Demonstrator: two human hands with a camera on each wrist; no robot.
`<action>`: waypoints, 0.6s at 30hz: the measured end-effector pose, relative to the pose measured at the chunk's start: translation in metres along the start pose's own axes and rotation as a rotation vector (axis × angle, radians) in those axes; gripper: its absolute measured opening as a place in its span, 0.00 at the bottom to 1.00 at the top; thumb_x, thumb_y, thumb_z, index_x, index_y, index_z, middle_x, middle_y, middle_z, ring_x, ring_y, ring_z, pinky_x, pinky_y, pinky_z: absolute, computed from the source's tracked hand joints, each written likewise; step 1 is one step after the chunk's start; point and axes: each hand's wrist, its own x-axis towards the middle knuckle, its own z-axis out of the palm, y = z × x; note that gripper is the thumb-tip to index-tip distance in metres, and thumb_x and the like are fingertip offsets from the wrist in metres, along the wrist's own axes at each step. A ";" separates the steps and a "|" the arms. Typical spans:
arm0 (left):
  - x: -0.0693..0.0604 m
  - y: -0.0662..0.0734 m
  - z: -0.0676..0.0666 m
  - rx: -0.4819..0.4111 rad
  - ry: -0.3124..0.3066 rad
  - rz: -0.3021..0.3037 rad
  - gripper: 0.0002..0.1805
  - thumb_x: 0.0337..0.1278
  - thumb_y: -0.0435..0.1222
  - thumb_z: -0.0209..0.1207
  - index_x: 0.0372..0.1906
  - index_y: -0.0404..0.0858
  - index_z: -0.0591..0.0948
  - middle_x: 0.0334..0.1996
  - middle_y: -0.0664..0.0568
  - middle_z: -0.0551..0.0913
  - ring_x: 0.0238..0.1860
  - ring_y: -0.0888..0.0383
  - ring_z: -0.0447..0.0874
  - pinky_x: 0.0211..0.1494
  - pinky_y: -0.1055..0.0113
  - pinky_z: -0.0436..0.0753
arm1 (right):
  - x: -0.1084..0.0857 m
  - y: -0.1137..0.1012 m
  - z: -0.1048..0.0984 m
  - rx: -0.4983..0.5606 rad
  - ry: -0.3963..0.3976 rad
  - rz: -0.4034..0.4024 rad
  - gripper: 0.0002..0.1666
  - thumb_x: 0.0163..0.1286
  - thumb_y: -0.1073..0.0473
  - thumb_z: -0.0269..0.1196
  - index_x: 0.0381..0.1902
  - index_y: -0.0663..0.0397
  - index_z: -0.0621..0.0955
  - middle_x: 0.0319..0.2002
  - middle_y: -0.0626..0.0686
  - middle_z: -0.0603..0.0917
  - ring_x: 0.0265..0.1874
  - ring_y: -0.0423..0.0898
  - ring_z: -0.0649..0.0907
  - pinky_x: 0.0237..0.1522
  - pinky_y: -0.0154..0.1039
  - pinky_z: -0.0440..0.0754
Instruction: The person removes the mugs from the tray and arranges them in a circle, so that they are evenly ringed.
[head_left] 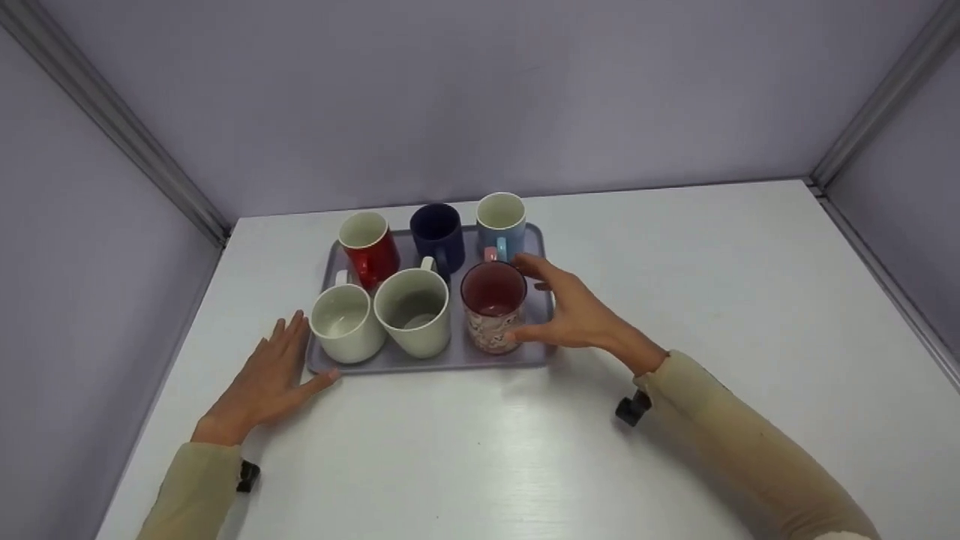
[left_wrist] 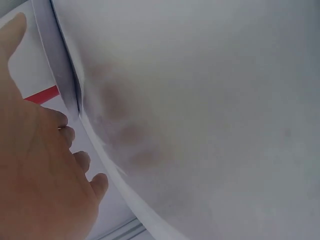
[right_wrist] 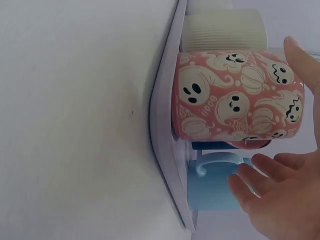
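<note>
A pink mug with white ghosts and pumpkins stands upright at the front right of a grey-purple tray. Beside it is my right hand, its thumb in front of the mug and its fingers spread behind; the fingers are apart from the wall, and whether the thumb touches I cannot tell. My left hand lies by the tray's front left corner, fingers straight, thumb at the rim. Nearest to it is a short white mug; a taller white mug stands between that and the pink one.
Along the tray's back row stand a red mug, a dark blue mug and a light blue mug. The tray sits on a white table toward its back edge. Purple-grey panels enclose the table at the back and sides.
</note>
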 end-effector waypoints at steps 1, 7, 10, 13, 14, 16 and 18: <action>-0.001 0.000 0.000 -0.005 -0.007 0.003 0.61 0.71 0.68 0.55 0.87 0.31 0.45 0.88 0.37 0.42 0.87 0.32 0.37 0.86 0.31 0.45 | 0.002 0.000 0.003 0.028 0.011 -0.009 0.67 0.55 0.45 0.84 0.84 0.56 0.61 0.77 0.53 0.74 0.77 0.52 0.74 0.76 0.56 0.75; -0.002 -0.003 0.000 -0.027 -0.040 -0.002 0.60 0.74 0.67 0.53 0.87 0.31 0.42 0.88 0.37 0.38 0.87 0.33 0.35 0.86 0.31 0.43 | 0.009 -0.002 0.020 0.142 0.062 -0.021 0.63 0.51 0.52 0.87 0.80 0.56 0.68 0.70 0.52 0.81 0.69 0.51 0.81 0.73 0.50 0.79; -0.002 -0.004 0.002 -0.020 -0.040 0.000 0.60 0.74 0.68 0.52 0.87 0.33 0.40 0.88 0.39 0.37 0.87 0.34 0.34 0.85 0.31 0.43 | 0.012 -0.003 0.027 0.170 0.087 -0.026 0.61 0.49 0.53 0.88 0.78 0.54 0.71 0.67 0.54 0.83 0.67 0.52 0.83 0.71 0.51 0.81; -0.001 -0.002 0.002 -0.015 -0.029 0.009 0.59 0.74 0.68 0.52 0.87 0.34 0.40 0.88 0.39 0.38 0.87 0.34 0.35 0.85 0.31 0.45 | 0.013 -0.003 0.032 0.196 0.118 -0.020 0.58 0.48 0.55 0.89 0.75 0.54 0.74 0.65 0.55 0.84 0.65 0.54 0.84 0.68 0.53 0.83; -0.001 -0.002 0.002 -0.016 -0.026 0.012 0.59 0.74 0.67 0.52 0.87 0.35 0.40 0.88 0.39 0.38 0.87 0.33 0.36 0.85 0.31 0.45 | 0.014 -0.003 0.033 0.198 0.127 -0.016 0.57 0.48 0.55 0.89 0.74 0.53 0.75 0.65 0.55 0.85 0.64 0.54 0.84 0.68 0.53 0.83; -0.001 0.000 0.002 -0.026 -0.027 0.014 0.59 0.74 0.67 0.53 0.87 0.35 0.40 0.88 0.38 0.38 0.87 0.33 0.36 0.85 0.30 0.45 | 0.014 -0.003 0.035 0.195 0.149 -0.006 0.55 0.48 0.54 0.89 0.72 0.53 0.76 0.63 0.55 0.86 0.63 0.54 0.85 0.66 0.53 0.84; -0.002 0.001 0.001 -0.035 -0.029 0.015 0.59 0.74 0.67 0.53 0.88 0.36 0.40 0.88 0.38 0.38 0.87 0.33 0.36 0.85 0.30 0.45 | 0.014 -0.004 0.037 0.186 0.170 0.000 0.53 0.48 0.54 0.89 0.70 0.52 0.78 0.61 0.54 0.87 0.61 0.53 0.86 0.65 0.52 0.85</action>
